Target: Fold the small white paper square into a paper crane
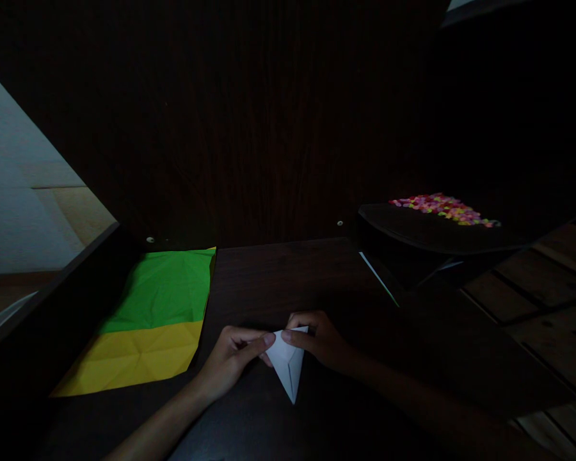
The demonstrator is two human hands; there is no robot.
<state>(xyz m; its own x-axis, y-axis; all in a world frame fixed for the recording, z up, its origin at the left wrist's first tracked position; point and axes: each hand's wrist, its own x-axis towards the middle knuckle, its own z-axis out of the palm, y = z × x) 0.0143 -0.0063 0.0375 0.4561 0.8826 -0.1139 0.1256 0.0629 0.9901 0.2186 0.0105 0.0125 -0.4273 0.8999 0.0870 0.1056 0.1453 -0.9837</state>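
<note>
A small white paper [288, 365], folded into a triangle with its tip pointing toward me, lies on the dark wooden table [278, 275]. My left hand [233, 358] pinches its upper left edge with thumb and forefinger. My right hand [319, 339] grips its upper right corner. Both hands meet over the top of the paper. The scene is very dim.
Creased green [168, 288] and yellow [139, 355] paper sheets lie on the table's left part. At the right, a dark tray [413, 227] holds a pile of small colourful pieces [444, 208]. A dark wooden wall rises behind. Slatted wood shows at far right.
</note>
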